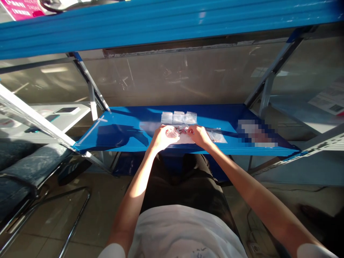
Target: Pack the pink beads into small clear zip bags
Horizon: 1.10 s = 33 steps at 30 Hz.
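Observation:
My left hand (162,137) is closed on a small clear plastic bag (172,133) at the front of a blue shelf (126,129). My right hand (198,134) pinches at a scatter of small red pieces (183,130) lying on a white sheet (185,139) between the hands. What its fingertips hold is too small to name. Three clear small bags (178,117) lie in a row just behind the hands. Another clear bag (217,135) with red bits lies to the right of my right hand.
A blurred-out patch (256,133) sits on the shelf's right side. A blue upper shelf (161,21) hangs overhead. Grey metal struts (91,86) frame both sides. A black chair (29,172) stands on the left, and a white table (61,114) beyond it.

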### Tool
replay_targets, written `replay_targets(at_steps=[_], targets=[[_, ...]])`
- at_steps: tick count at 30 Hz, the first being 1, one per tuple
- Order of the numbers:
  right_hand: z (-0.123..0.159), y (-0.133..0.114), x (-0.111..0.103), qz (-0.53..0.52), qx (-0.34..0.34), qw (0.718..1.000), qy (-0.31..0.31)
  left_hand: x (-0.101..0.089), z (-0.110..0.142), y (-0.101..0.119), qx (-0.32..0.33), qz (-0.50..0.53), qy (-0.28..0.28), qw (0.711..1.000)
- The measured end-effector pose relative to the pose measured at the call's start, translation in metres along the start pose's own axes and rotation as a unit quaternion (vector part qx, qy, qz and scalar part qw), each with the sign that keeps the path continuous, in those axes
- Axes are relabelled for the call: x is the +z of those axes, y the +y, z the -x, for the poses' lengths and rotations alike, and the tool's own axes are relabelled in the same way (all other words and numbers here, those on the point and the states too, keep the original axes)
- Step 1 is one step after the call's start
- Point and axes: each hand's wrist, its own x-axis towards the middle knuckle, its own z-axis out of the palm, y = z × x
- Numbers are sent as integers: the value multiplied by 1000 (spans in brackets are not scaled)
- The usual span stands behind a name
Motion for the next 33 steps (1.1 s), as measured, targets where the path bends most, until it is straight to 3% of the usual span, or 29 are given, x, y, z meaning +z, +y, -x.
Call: replay_targets(at_steps=[14, 20, 25, 33], targets=[[0, -1, -4, 5, 19, 999, -28, -16, 5, 7, -4, -28, -51, 998], [1, -7, -26, -105, 36, 994, -17, -14, 4, 10, -28, -17, -89, 995], [10, -28, -53, -260, -17, 964, -57, -8, 5, 14, -66, -5, -107, 992], [10, -54, -67, -273, -109, 950, -107, -6, 5, 15, -81, 71, -121, 987]])
